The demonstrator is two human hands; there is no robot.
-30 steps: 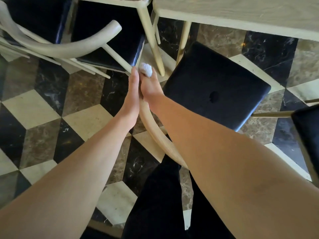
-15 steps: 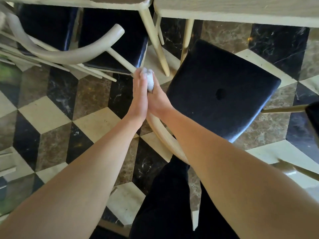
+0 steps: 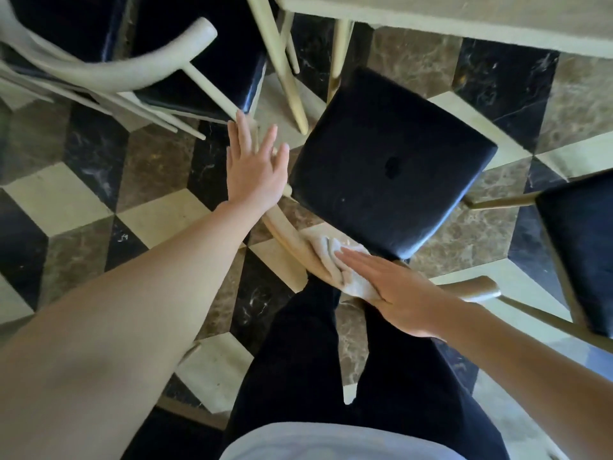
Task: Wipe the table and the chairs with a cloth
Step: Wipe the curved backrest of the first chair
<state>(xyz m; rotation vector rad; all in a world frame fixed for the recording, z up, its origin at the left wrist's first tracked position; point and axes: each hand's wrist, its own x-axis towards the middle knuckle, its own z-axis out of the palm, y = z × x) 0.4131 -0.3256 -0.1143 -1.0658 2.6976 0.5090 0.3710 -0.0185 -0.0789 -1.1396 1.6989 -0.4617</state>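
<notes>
A chair with a black padded seat (image 3: 391,161) and a curved pale wooden back rail (image 3: 285,232) stands in front of me. My right hand (image 3: 398,293) lies flat on a crumpled white cloth (image 3: 341,260), pressing it onto the middle of the rail. My left hand (image 3: 255,164) rests on the rail's far end with its fingers spread, holding nothing. The pale wooden table (image 3: 464,24) runs along the top edge.
A second chair (image 3: 139,68) with a curved rail and black seat stands at the upper left, close to my left hand. Another black seat (image 3: 583,247) sits at the right edge. Table legs (image 3: 282,64) stand beyond the chair. My dark-trousered legs are below the rail.
My right hand has slid the cloth back along the rail from its far end toward me. My left hand has opened and stayed at the far end.
</notes>
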